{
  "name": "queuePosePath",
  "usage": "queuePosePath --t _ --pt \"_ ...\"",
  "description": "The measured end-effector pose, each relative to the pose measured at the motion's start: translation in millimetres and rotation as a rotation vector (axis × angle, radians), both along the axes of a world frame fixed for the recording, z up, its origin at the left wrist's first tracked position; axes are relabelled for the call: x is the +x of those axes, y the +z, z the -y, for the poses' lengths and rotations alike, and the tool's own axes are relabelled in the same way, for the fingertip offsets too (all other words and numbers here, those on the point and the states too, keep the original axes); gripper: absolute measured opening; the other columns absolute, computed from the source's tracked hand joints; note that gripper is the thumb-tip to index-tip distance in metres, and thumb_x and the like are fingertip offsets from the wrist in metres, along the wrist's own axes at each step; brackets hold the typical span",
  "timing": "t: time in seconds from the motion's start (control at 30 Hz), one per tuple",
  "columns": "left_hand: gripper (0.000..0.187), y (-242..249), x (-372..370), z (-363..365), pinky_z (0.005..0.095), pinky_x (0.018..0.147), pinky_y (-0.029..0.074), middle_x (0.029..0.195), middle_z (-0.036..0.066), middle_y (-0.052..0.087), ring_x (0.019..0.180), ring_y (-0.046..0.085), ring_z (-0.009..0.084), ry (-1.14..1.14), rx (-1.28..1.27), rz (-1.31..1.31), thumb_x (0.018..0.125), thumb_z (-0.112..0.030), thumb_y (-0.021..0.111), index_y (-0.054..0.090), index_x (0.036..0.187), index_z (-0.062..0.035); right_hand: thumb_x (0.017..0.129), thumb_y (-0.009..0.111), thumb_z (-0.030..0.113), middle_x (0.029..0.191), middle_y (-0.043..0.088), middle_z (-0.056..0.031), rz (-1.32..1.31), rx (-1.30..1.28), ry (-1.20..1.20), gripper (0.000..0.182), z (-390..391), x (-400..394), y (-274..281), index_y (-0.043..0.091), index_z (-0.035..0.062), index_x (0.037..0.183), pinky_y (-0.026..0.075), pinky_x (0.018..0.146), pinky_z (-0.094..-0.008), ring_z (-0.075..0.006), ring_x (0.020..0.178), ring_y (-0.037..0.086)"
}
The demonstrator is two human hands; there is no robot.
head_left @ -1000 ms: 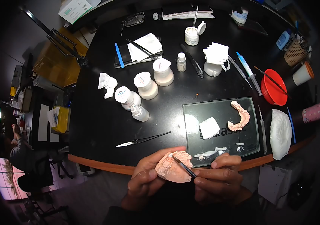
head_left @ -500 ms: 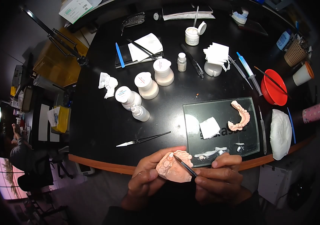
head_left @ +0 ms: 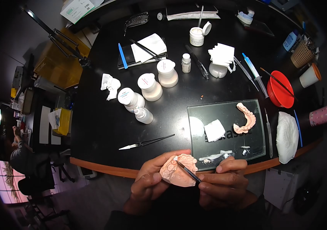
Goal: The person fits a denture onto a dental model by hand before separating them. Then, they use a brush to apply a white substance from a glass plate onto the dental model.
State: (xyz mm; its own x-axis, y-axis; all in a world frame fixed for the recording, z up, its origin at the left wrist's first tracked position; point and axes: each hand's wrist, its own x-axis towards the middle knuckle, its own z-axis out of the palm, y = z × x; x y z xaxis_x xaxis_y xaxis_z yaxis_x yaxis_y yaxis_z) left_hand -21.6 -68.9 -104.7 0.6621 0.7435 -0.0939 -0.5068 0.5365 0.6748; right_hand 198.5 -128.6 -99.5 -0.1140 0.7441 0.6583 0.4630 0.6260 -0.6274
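Near the table's front edge, my left hand (head_left: 148, 180) is closed around a pinkish dental cast (head_left: 179, 176) with a row of teeth, one of them white. Between the fingertips of my right hand (head_left: 225, 182) is a thin dark brush (head_left: 189, 173), its tip at or very near the white tooth. A glass slab (head_left: 230, 111) lies just beyond my hands, bearing smears of white paste (head_left: 215, 156), a folded white tissue (head_left: 214, 130) and a second, horseshoe-shaped cast (head_left: 251, 120).
Several lidded jars (head_left: 150, 88) and a small dropper bottle (head_left: 143, 115) stand left of centre. Tweezers (head_left: 146, 142) lie in front of them. On the right are a red bowl (head_left: 280, 90), a syringe (head_left: 254, 74) and a white cloth pad (head_left: 287, 137). Further off, a person (head_left: 21, 157) is at left.
The brush tip has shifted very slightly on the cast, and the cast has moved a touch. Both hands keep their hold; everything else looks the same.
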Motion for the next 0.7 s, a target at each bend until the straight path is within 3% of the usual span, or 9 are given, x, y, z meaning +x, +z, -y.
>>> queuePosePath --t 0.7 --pt "0.094 0.7 0.3 0.8 0.0510 0.111 0.048 0.140 0.042 0.050 0.130 0.059 0.0454 0.017 -0.002 -0.017 0.089 -0.041 0.059 0.028 0.148 0.0250 0.086 0.083 0.018 0.112 0.073 0.0049 -0.001 -0.002 0.001 0.021 0.5 1.0 -0.2 0.077 0.0172 0.106 0.048 0.070 -0.0248 -0.0145 0.107 0.051"
